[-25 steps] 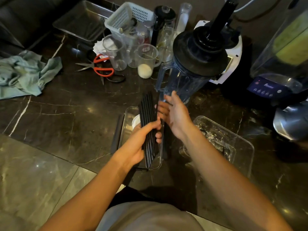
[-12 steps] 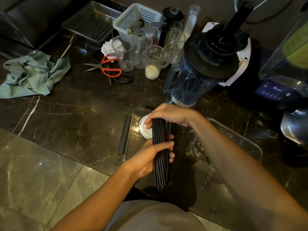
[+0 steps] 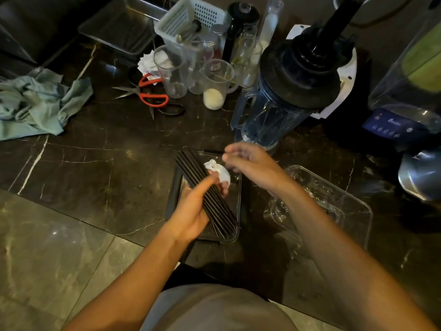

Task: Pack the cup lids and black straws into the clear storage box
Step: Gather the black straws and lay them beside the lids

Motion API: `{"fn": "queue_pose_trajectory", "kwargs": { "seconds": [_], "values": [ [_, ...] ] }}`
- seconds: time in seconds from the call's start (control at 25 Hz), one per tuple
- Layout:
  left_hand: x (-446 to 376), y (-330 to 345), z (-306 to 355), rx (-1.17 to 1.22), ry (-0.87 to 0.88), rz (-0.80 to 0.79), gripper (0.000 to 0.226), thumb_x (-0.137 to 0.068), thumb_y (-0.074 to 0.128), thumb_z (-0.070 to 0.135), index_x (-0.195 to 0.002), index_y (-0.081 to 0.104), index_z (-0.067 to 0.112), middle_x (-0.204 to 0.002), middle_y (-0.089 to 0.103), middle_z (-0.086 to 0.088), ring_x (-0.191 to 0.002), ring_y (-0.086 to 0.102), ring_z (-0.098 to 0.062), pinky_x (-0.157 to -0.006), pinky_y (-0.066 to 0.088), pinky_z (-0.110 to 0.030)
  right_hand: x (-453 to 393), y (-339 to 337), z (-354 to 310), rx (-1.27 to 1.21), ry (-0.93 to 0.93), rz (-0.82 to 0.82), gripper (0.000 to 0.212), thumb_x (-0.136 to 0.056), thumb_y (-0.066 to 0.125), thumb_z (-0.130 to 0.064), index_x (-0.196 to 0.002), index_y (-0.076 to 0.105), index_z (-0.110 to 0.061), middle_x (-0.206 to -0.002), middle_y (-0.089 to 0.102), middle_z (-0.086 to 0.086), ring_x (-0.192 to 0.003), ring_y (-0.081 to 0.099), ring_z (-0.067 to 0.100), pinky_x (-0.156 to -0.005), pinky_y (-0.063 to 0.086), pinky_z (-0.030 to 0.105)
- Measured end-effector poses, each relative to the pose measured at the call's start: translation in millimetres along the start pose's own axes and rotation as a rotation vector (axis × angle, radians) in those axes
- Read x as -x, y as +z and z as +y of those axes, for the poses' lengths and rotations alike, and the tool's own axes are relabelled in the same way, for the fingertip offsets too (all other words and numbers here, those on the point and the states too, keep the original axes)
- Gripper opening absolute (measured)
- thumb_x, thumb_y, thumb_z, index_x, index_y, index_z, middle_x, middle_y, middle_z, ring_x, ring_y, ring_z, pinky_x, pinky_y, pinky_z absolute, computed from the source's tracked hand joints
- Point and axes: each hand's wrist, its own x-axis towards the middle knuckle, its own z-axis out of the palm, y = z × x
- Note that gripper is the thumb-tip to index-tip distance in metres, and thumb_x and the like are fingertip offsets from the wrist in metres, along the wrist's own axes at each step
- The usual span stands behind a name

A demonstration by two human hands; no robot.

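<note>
Straws (image 3: 205,192): black, bundled, slanting in left hand (image 3: 191,211).

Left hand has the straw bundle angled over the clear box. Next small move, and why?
Probably turn the black straws to line up with the clear storage box and lower them in. The left hand grips them crosswise over it, a white cup lid lies inside, and the right hand hovers open.

blender jug (image 3: 281,91) | red scissors (image 3: 149,91) | teal cloth (image 3: 35,103) | white basket (image 3: 191,17)

Straws (image 3: 205,192) over box (image 3: 235,231) (lid (image 3: 220,173) inside) — centre
</note>
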Motion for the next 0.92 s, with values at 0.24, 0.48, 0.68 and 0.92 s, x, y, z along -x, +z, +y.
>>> {"fn": "queue_pose_trajectory", "kwargs": {
  "seconds": [0.24,0.48,0.68,0.92],
  "values": [
    [-12,-11,5,0.057,0.106,0.108,0.034,-0.092,0.073,0.019,-0.124,0.071,0.008,-0.141,0.065,-0.014,-0.134,0.06,-0.023,-0.115,0.043,-0.048,35,37,26,0.188,0.123,-0.336,0.047,-0.083,0.084,-0.029,-0.123,0.059,-0.029,-0.114,0.067,-0.009,-0.103,0.067,0.008,-0.085,0.056,0.029],
    [-4,-3,-11,-0.008,0.094,0.178,0.035,-0.092,0.071,0.016,-0.126,0.068,0.009,-0.126,0.074,-0.007,-0.117,0.071,-0.017,-0.086,0.06,-0.03,35,64,44,-0.016,0.116,-0.305,0.024,-0.081,0.073,-0.004,-0.093,0.063,-0.023,-0.078,0.061,-0.003,-0.07,0.061,0.004,-0.065,0.048,0.024],
    [2,-37,-18,-0.146,0.068,0.244,0.04,-0.088,0.076,0.013,-0.124,0.066,-0.001,-0.12,0.073,-0.015,-0.128,0.062,-0.037,-0.104,0.054,-0.044,36,74,58,0.293,0.098,-0.236,0.018,-0.086,0.071,-0.013,-0.094,0.061,-0.024,-0.077,0.061,-0.006,-0.069,0.063,0.006,-0.062,0.046,0.026],
    [19,-87,25,-0.89,0.345,0.37,0.09,-0.072,0.089,0.027,-0.148,0.04,0.025,-0.142,0.054,0.0,-0.128,0.056,-0.017,-0.106,0.047,-0.032,33,68,78,0.775,0.06,-0.173,0.037,-0.093,0.071,-0.026,-0.125,0.058,-0.013,-0.109,0.071,0.008,-0.103,0.069,0.031,-0.088,0.056,0.044]
  ]
}}
